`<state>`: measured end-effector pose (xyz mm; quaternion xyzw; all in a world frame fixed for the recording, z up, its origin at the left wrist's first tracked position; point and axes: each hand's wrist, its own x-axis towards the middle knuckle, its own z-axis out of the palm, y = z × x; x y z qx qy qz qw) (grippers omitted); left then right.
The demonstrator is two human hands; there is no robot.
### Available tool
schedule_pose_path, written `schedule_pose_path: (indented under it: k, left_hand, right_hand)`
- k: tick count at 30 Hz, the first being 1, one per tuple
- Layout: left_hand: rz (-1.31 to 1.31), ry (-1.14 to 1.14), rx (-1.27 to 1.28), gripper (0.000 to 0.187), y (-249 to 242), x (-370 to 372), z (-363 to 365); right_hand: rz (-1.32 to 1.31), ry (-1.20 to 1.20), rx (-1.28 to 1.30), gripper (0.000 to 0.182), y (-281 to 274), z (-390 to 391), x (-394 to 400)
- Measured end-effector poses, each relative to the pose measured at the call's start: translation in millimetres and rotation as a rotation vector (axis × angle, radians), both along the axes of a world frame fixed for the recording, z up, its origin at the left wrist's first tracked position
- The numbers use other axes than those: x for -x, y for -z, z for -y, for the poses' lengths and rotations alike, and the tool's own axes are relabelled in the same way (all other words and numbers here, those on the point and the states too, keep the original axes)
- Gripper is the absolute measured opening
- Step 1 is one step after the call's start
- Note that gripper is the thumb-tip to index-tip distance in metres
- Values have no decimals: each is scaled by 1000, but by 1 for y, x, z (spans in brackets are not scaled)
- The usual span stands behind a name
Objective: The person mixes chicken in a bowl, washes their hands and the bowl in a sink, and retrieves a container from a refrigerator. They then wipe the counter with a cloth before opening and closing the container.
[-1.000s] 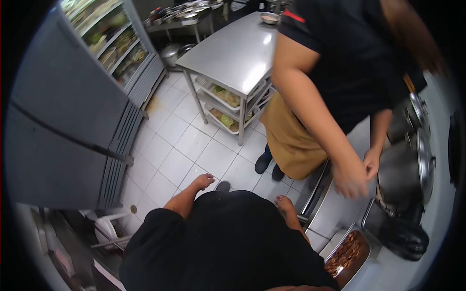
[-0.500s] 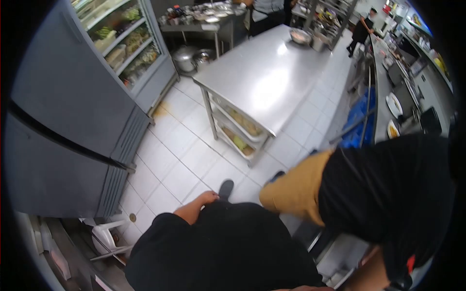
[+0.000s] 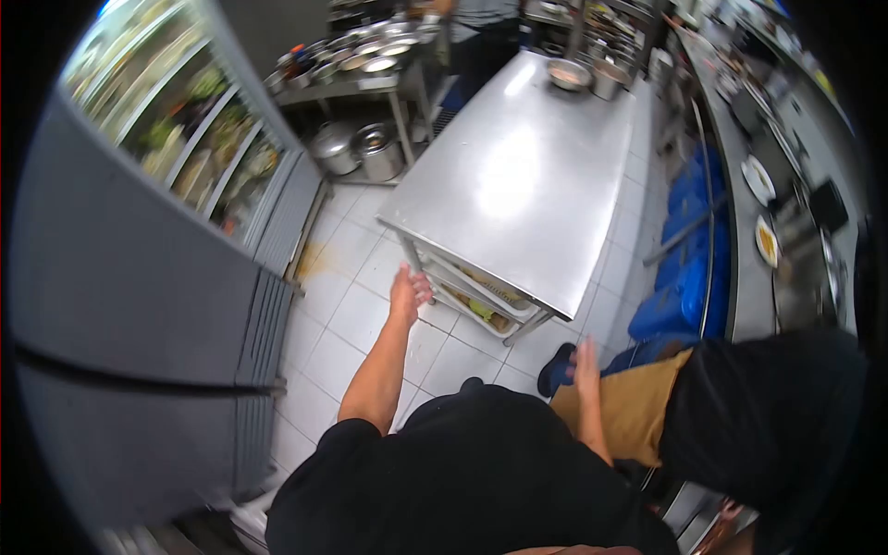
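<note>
My left hand (image 3: 409,292) reaches forward over the tiled floor with its fingers loosely apart and nothing in it. It is nearest to the front left leg of a stainless steel table (image 3: 564,203). Below the tabletop, shelves hold white trays (image 3: 481,319) of what looks like green and yellowish produce. My right hand (image 3: 585,365) is raised with its fingers stretched out, holding nothing that I can see. It appears close to the tan apron (image 3: 618,407) of a person in black at my right.
A grey refrigerator (image 3: 139,250) lines the left side. Behind it, pots (image 3: 377,153) sit beneath a table of metal bowls. A bowl (image 3: 568,74) rests at the steel table's far end. Blue containers (image 3: 680,277) stand under the right counter, which carries plates (image 3: 767,242).
I have moved nearer the steel table. My left hand has extended forward, and my right hand has come up into view with its fingers out. The person at right appears lower in view.
</note>
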<state>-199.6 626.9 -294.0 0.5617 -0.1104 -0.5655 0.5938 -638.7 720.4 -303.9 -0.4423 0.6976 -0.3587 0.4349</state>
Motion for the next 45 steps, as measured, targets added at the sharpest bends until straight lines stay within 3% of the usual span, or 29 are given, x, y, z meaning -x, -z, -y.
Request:
schedule_pose_path:
  k: [4, 7, 11, 12, 16, 23, 26, 29, 32, 34, 35, 36, 38, 40, 45]
  left_hand:
    - [6, -177, 54, 80, -34, 1, 61]
    - [-157, -139, 183, 81, -33, 6, 92]
    - [-32, -385, 113, 92, -37, 29, 121]
    - [41, -455, 102, 92, -61, 41, 118]
    - [163, -486, 52, 86, -53, 29, 130]
    - [136, -422, 136, 87, -49, 14, 134]
    - [178, -316, 99, 86, -34, -2, 125]
    - [163, -130, 125, 83, -34, -11, 126]
    - [196, -17, 82, 79, -36, -20, 123]
    - [219, 7, 46, 79, -35, -27, 118]
    - [227, 35, 38, 80, -34, -29, 117]
    - [238, 54, 26, 80, -31, -32, 118]
    - [241, 46, -8, 82, -23, -37, 122]
    - [261, 58, -28, 82, -22, -38, 123]
    - [321, 63, -39, 84, -34, -32, 119]
  right_hand:
    - [17, 33, 141, 71, -63, 66, -14]
    - [51, -24, 8, 70, -102, 85, -47]
    - [-130, -12, 235, 77, -69, 87, -82]
    - [-121, -11, 245, 77, -73, 87, -85]
    - [-147, -20, 296, 75, -75, 92, -95]
    - [-242, -72, 464, 77, -59, 103, -100]
    - [-111, -164, 91, 74, -93, 96, -72]
    - [-164, -260, -203, 75, -72, 92, -36]
    - [-345, -488, -202, 74, -44, 53, -25]
    - [-505, -681, -341, 64, 8, 7, -19]
    - [-461, -787, -370, 69, 55, -19, -8]
    - [-356, -942, -524, 67, 59, -39, -3]
    - [-290, -708, -648, 76, 111, -121, 16]
    - [-49, -439, -653, 80, 97, -185, 27]
    - [-198, -438, -880, 67, 177, -266, 45]
